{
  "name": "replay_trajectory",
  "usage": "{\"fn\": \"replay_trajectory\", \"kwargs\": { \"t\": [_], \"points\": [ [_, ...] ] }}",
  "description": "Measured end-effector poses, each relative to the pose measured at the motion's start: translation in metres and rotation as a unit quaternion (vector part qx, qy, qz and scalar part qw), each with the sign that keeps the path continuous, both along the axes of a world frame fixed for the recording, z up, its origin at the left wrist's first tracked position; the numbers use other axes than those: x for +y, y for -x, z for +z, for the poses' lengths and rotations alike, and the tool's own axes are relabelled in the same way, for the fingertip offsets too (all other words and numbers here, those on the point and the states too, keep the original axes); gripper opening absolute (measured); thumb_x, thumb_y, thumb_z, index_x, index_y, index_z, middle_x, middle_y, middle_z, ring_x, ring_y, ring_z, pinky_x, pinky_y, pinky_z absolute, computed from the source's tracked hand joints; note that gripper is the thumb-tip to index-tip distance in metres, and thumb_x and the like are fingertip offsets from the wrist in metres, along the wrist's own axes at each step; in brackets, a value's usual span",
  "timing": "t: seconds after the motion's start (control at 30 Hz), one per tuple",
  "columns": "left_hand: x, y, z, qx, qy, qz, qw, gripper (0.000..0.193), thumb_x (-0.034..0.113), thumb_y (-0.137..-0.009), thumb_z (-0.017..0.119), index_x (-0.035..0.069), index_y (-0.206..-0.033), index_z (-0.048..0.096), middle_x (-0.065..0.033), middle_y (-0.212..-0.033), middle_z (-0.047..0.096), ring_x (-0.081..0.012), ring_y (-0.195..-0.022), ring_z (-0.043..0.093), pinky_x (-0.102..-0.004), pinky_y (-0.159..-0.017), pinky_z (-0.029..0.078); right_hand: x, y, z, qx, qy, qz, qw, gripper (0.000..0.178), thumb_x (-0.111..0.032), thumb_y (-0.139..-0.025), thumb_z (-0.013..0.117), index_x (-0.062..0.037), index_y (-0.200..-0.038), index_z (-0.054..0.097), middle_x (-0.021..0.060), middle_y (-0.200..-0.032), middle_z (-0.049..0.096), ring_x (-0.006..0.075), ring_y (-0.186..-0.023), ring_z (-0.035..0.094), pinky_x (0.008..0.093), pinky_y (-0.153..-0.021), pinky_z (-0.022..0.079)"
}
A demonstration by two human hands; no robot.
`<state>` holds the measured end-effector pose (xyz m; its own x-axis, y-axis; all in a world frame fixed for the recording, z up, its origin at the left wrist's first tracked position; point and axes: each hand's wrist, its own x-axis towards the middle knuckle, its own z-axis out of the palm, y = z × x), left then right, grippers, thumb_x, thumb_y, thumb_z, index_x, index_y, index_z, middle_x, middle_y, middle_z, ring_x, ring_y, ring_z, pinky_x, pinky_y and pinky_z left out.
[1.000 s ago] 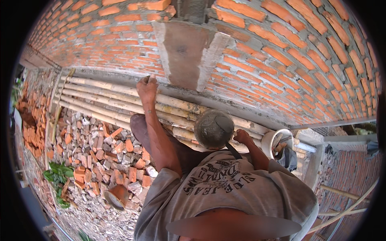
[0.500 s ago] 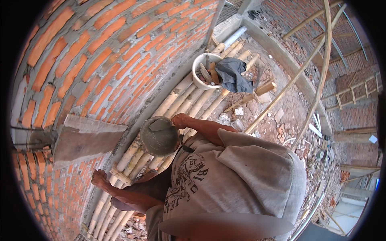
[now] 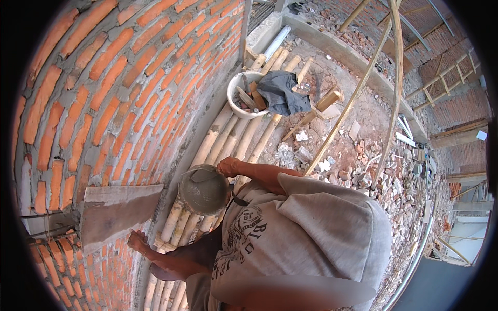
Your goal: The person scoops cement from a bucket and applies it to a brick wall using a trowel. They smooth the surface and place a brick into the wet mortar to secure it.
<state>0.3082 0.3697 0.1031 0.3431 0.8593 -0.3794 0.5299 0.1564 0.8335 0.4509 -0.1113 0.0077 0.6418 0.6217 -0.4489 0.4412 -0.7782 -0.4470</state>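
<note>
My right hand (image 3: pixel 228 167) grips the rim of a round grey bucket (image 3: pixel 204 189), held in front of my body. Its inside is grey and smeared, like mortar, and a thin handle lies along its far rim. Lower left, my left hand (image 3: pixel 139 241) reaches toward the brick wall (image 3: pixel 111 111), its fingers partly spread with nothing seen in them. Close beyond it is a flat board (image 3: pixel 119 212), wet-looking and grey-brown, set against the wall. Whether the fingers touch the board I cannot tell.
Below me bamboo poles (image 3: pixel 220 136) form a platform along the wall. On it stands a white tub (image 3: pixel 233 98) of wood scraps beside a dark plastic sheet (image 3: pixel 285 92). Rubble (image 3: pixel 358 176) covers the ground at right, where slanting poles (image 3: pixel 358 83) cross.
The view has turned, so the wall and platform sit differently. My left hand has come closer to the board, its fingers looser. My right hand keeps its hold on the bucket.
</note>
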Motion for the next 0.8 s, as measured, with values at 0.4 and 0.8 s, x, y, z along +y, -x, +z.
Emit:
{"fn": "replay_trajectory", "kwargs": {
  "t": [0.4,0.8],
  "points": [
    [0.007,-0.019,-0.013,-0.072,0.080,-0.048,0.993,0.033,0.027,-0.089,0.056,0.004,-0.066,0.051,-0.0056,-0.057,0.053,-0.0126,-0.039,0.046,-0.0228,-0.030,0.030,-0.003,0.011,-0.003,-0.029,-0.021,0.000,0.999,0.017,-0.014,-0.075,0.055,-0.0051,-0.084,0.066,0.0157,-0.088,0.067,0.0329,-0.085,0.065,0.0412,-0.074,0.052],
    [0.028,0.003,-0.032,-0.026,-0.084,-0.105,0.991,0.032,0.028,-0.087,0.056,0.002,-0.069,0.060,-0.0051,-0.057,0.054,-0.0153,-0.046,0.052,-0.0324,-0.042,0.041,0.037,0.004,0.039,-0.019,0.024,0.061,0.998,0.019,-0.012,-0.073,0.057,-0.0010,-0.086,0.067,0.0194,-0.085,0.066,0.0338,-0.086,0.065,0.0423,-0.072,0.052]
  ]
}}
